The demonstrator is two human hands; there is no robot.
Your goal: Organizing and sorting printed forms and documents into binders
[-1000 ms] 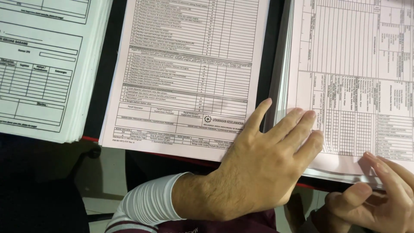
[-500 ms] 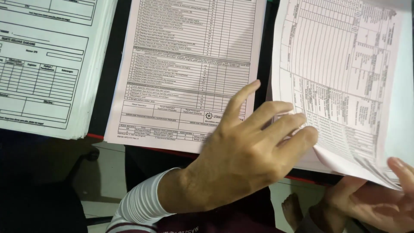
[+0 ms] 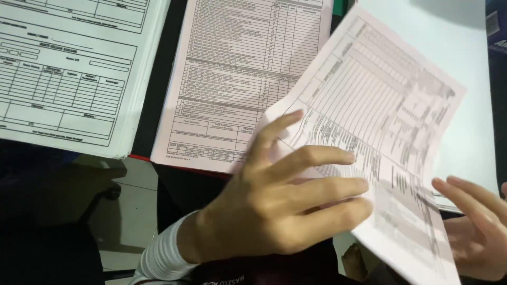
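Hands first, nearest the camera: the left hand [image 3: 274, 206], in a white sleeve [image 3: 163, 253], lies with fingers spread across the near left part of a loose pink form sheet [image 3: 380, 132], thumb tip raised toward its upper edge. Whether the thumb pinches the sheet from behind cannot be told; the fingers press its face rather than clench. The right hand [image 3: 472, 227] sits at the near right, fingers extended and touching the sheet's lower right edge, not closed on it.

The sheet is lifted and tilted, clear of the white stack [image 3: 459, 47] at the far right. Judgement: the sheet is only lightly controlled; support at two opposite edges and a flat carry would avoid creasing and keep the sheets below undisturbed.

Farther left lies a pink form stack [image 3: 232, 79], and at far left a white form stack [image 3: 68, 74], both squared on the dark table [image 3: 158, 79].
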